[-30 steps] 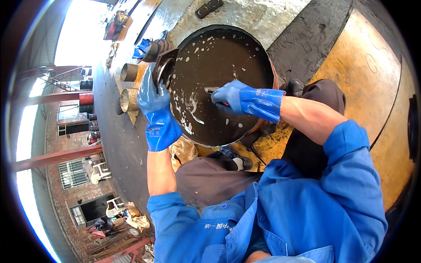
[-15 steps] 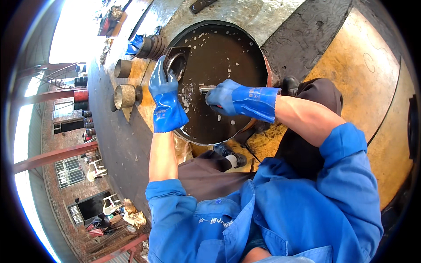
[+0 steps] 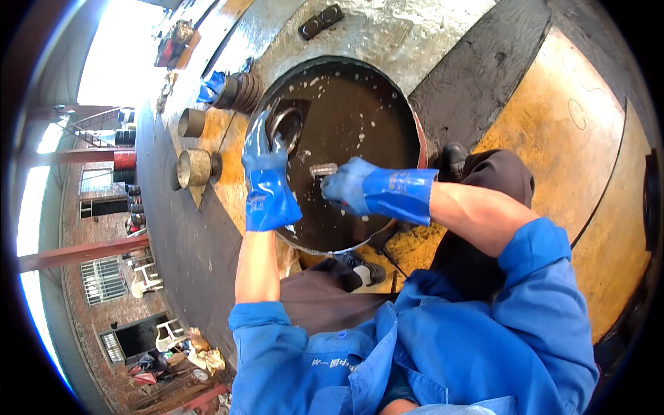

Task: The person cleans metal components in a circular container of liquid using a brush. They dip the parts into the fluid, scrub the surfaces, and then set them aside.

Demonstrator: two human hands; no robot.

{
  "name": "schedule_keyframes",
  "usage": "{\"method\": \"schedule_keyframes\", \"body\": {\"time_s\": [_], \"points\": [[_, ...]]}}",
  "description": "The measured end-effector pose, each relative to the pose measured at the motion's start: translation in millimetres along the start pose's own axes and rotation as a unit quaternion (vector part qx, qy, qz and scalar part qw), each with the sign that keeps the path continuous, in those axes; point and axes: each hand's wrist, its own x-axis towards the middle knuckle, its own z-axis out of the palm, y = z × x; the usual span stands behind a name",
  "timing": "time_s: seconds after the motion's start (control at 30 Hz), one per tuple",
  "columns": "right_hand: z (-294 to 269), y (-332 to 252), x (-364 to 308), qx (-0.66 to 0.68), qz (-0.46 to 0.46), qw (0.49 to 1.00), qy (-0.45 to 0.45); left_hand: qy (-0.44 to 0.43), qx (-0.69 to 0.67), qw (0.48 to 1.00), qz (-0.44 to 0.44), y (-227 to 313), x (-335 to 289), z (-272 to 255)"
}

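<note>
Both my hands wear blue rubber gloves and work over a round tub (image 3: 417,128) of dark liquid with pale foam flecks. My left hand (image 3: 266,155) grips a dark metal part (image 3: 301,114) at its left edge. That part has a flat, square-cornered plate and a round rim around a hollow; its lower portion is partly hidden by the glove. From my right hand (image 3: 348,185), closed around a mostly hidden handle, sticks out a small brush (image 3: 323,169) with a pale, short head. The brush is a little apart from the part, to its lower right.
Several metal rings (image 3: 194,168) stand on the floor left of the tub, beside a ribbed cylinder (image 3: 245,92). A dark two-lobed piece (image 3: 320,22) lies beyond the tub. My shoe (image 3: 453,160) is close to the tub's right side. White chairs (image 3: 146,279) stand far left by a brick wall.
The view has tilted, so the tub and hands sit lower in the picture. The brush head has turned and shows more of itself. Both hands keep their holds.
</note>
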Motion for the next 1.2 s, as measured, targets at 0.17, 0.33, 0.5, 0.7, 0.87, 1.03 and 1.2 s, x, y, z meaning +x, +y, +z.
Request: {"method": "schedule_keyframes", "body": {"time_s": [0.17, 0.33, 0.5, 0.7, 0.87, 1.03, 1.2], "points": [[-4, -6, -3, -0.006, 0.023, 0.999, -0.036, -0.072, -0.057, 0.995, -0.036, 13, 11, -2], [-22, -15, 7, -0.012, 0.054, 0.990, -0.133, -0.068, -0.047, 0.997, 0.014, 4, 51, 21], [-29, -19, 23, 0.032, 0.047, 0.990, -0.127, -0.044, 0.183, 0.978, 0.094, -40, 188, 97], [-44, -14, 19, 0.020, 0.078, 0.981, -0.179, -0.176, 0.203, 0.963, 0.028, -28, 212, 122], [-40, -13, 12, 0.029, 0.110, 0.978, -0.176, -0.203, 0.149, 0.967, 0.042, -59, 113, 110], [-53, -20, 8, -0.014, 0.068, 0.977, -0.204, -0.320, 0.117, 0.928, -0.151, -61, 12, 52], [-45, -8, 8, 0.024, 0.106, 0.984, -0.143, -0.378, 0.036, 0.891, -0.249, -46, -52, 12]]}}
